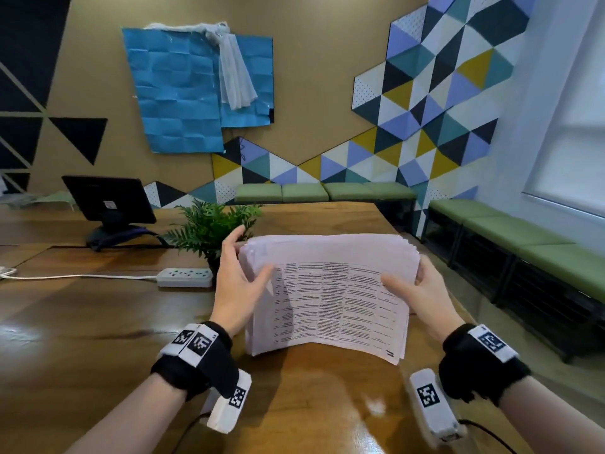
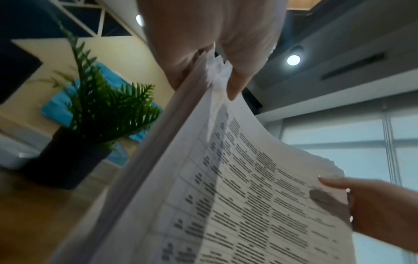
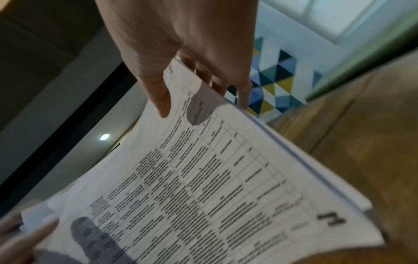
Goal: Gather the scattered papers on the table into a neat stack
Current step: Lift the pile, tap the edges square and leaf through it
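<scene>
The wooden surface [image 1: 98, 316] was seen below everything. The stack of papers [image 1: 330, 299] was held upright above it at centre, its lower edge near the wood — whether touching could not be told. Its 9 o'clock edge was pinched by the left hand [image 1: 235, 280], its 3 o'clock edge by the right hand [image 1: 422, 296] — thumbs on the printed face. A potted fern [image 1: 212, 231] stood at 11 o'clock.

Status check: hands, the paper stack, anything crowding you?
Left hand and right hand each grip a side of the paper stack. Stack upright, bottom edge on the table, sheet edges uneven. Potted fern close behind; power strip left.
</scene>
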Available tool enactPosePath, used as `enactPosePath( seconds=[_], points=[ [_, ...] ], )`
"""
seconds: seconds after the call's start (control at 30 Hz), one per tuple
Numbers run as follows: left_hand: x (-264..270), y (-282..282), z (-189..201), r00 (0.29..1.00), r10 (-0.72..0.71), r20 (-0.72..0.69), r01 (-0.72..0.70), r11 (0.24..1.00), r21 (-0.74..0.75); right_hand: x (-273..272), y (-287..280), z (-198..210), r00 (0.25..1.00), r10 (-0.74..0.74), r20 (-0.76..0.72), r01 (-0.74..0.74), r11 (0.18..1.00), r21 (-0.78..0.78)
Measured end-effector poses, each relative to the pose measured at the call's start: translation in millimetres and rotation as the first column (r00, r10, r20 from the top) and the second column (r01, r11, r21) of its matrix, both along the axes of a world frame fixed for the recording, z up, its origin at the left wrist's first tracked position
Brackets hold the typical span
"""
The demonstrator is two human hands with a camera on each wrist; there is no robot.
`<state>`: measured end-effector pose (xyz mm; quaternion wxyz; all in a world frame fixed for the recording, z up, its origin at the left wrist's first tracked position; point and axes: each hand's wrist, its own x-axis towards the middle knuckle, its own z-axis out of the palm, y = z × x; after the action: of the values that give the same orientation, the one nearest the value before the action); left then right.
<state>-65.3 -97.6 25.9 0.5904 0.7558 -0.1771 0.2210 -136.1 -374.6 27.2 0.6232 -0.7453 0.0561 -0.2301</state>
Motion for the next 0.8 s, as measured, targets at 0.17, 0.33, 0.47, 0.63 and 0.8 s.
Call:
enactPosePath(
  seconds=[0.17,0.33,0.47,0.63,0.8],
  points=[
    [5.8,3.1,19.8,0.933,0.045,0.357,-0.223,0.851,0.476,2.6,-3.3,23.9,0.975,-0.064,0.213,0.173,0.821,-0.543],
    [7.5,0.9,22.2,0.825,-0.014,0.565,-0.452,0.582,0.676,3.2,9.7,36.7,0.967,-0.032,0.254,0.252,0.297,-0.921],
    [10.4,6.4,17.6,0.793,-0.039,0.608,-0.489,0.554,0.674,5.3,5.2,25.0,0.938,-0.038,0.344,0.346,0.144,-0.927],
    [12.8,8.9,10.5,0.807,-0.075,0.586,-0.449,0.567,0.691,6.5,2.9,21.5,0.898,-0.108,0.427,0.437,0.087,-0.896],
    [16.5,7.8,8.5,0.747,-0.084,0.659,-0.544,0.491,0.680,12.3,11.5,20.1,0.906,-0.107,0.409,0.406,-0.054,-0.912]
  ],
)
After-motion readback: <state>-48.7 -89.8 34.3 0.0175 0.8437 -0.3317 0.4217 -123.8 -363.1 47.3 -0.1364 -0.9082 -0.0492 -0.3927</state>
